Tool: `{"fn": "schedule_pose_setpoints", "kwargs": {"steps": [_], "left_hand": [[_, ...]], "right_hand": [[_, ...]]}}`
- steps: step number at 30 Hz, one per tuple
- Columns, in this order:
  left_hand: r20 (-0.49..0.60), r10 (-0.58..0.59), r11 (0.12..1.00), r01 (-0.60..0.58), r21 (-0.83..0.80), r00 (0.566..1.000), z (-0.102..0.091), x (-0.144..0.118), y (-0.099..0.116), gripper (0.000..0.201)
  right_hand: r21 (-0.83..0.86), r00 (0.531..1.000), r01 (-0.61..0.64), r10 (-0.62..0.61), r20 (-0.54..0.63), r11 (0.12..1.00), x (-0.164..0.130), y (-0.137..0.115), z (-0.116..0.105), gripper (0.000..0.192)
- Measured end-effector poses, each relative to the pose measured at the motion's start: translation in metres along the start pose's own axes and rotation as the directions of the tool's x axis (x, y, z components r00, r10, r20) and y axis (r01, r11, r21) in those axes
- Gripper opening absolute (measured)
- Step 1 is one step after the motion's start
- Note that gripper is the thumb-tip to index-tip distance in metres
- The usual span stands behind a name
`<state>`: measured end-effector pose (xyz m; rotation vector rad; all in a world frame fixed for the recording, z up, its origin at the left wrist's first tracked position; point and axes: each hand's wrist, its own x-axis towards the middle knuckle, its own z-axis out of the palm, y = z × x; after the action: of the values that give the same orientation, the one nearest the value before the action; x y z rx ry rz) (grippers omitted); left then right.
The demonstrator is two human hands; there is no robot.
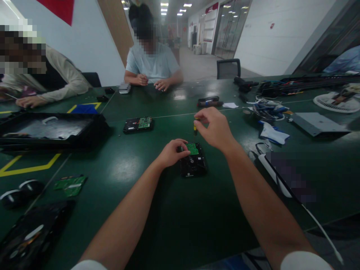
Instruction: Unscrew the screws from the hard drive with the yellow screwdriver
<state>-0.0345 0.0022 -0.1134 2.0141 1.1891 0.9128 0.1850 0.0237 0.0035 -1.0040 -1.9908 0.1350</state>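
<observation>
A black hard drive [192, 167] with a green circuit board [194, 149] on its upper face lies flat on the table in front of me. My left hand [174, 153] grips its left side, thumb over the top near the board. Above the drive's far end, my right hand [212, 125] pinches a small yellow and black screwdriver [195, 129] held upright, its shaft pointing down at the board. Whether the tip touches a screw is too small to make out. Farther off to the left rests a second hard drive [138, 124], its green board showing.
At left are a black tray-like casing [53, 131], a loose green board [71, 185] and a large black part [36, 232]. Right holds a phone-like device [289, 176], a glove [274, 132] and a metal box [319, 123]. Two people sit across the table [123, 210].
</observation>
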Motion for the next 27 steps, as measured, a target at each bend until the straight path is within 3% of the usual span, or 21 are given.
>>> {"fn": "schedule_pose_setpoints", "kwargs": {"steps": [12,22,27], "left_hand": [[0.003,-0.013,1.0,0.013,-0.006,1.0,0.0001,0.0,0.0011,0.011],[0.0,-0.002,1.0,0.002,-0.002,1.0,-0.0005,-0.0007,0.0011,0.012],[0.01,-0.011,1.0,0.011,-0.01,1.0,-0.0008,-0.0005,0.0024,0.011]], "right_hand": [[0.016,0.999,0.02,-0.02,0.03,1.0,-0.0005,0.0004,0.0,0.02],[0.034,1.0,-0.027,0.026,0.016,0.999,-0.0006,0.0006,0.0011,0.008],[0.039,0.999,-0.047,0.046,0.016,0.998,-0.0015,-0.0014,0.0003,0.011]]}}
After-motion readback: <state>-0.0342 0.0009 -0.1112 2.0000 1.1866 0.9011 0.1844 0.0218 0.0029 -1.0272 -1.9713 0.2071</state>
